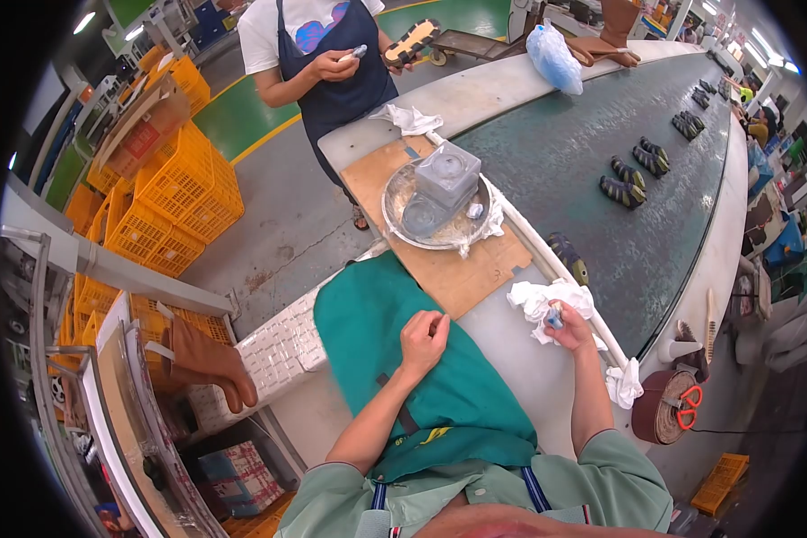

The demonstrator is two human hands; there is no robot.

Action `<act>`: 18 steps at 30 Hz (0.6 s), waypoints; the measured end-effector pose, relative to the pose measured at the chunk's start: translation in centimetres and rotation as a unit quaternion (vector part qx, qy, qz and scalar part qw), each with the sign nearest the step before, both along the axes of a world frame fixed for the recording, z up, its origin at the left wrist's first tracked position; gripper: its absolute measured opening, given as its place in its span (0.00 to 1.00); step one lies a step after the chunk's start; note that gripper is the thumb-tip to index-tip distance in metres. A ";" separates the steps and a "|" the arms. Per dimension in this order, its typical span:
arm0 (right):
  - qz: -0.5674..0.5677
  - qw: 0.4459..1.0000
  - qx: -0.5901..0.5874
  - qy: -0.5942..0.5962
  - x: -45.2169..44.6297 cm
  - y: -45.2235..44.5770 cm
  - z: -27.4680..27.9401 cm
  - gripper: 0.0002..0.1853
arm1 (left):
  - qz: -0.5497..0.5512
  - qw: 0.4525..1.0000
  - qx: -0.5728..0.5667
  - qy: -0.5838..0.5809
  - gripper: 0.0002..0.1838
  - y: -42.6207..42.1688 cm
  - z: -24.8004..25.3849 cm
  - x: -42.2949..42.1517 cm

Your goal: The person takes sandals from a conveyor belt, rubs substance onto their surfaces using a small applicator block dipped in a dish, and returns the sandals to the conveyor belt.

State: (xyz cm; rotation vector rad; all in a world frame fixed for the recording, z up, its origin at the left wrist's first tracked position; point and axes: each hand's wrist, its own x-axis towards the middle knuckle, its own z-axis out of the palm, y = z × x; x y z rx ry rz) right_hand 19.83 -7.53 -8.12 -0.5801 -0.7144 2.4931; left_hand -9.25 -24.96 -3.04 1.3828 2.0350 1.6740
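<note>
My left hand [425, 341] is curled closed over the green apron [377, 309] on my lap, and nothing shows in its fingers. At the table's edge, my right hand [572, 330] pinches a small blue-and-white wad [555, 315], partly hidden by the fingers. Crumpled white cloths [533, 296] lie right beside that hand. Just beyond them, a dark shoe with yellowish patches [568, 258] rests on the belt. Ahead, a round metal pan [394, 222] holds a clear plastic container [448, 175] and stands on a brown board [480, 282].
A green conveyor belt [547, 170] carries several dark shoes [623, 190]. Opposite, a person in a dark apron [332, 81] holds a shoe sole [412, 43] and a small bluish wad. Brown boots [211, 363] and yellow crates [188, 184] are left; an abrasive roll [659, 408] with orange-handled scissors [688, 408] is right.
</note>
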 end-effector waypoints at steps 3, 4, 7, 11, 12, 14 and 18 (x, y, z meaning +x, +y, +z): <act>0.000 1.000 0.000 0.003 0.0 0.0 -0.1 0.20 | -0.001 1.000 0.000 0.001 0.05 0.0 0.1 0.0; -0.001 1.000 -0.003 0.006 0.0 0.0 -0.2 0.20 | -0.001 1.000 0.002 0.003 0.05 0.0 0.1 0.0; 0.001 1.000 -0.005 0.010 0.1 0.0 -0.1 0.20 | -0.001 1.000 0.003 -0.001 0.05 0.0 0.2 0.0; -0.004 1.000 0.011 -0.011 0.5 0.3 -1.2 0.23 | 0.003 0.999 0.008 0.034 0.04 0.1 0.1 -0.2; -0.046 0.998 0.000 -0.052 0.4 0.0 -1.2 0.24 | 0.002 0.999 0.009 0.049 0.04 0.1 0.0 -0.2; -0.010 0.999 0.032 -0.036 0.6 0.4 -1.9 0.27 | -0.010 0.999 -0.001 0.048 0.04 0.1 0.0 -0.3; 0.030 0.999 0.037 -0.015 0.3 0.3 -0.8 0.25 | 0.002 0.998 -0.052 -0.032 0.05 0.0 -0.3 0.2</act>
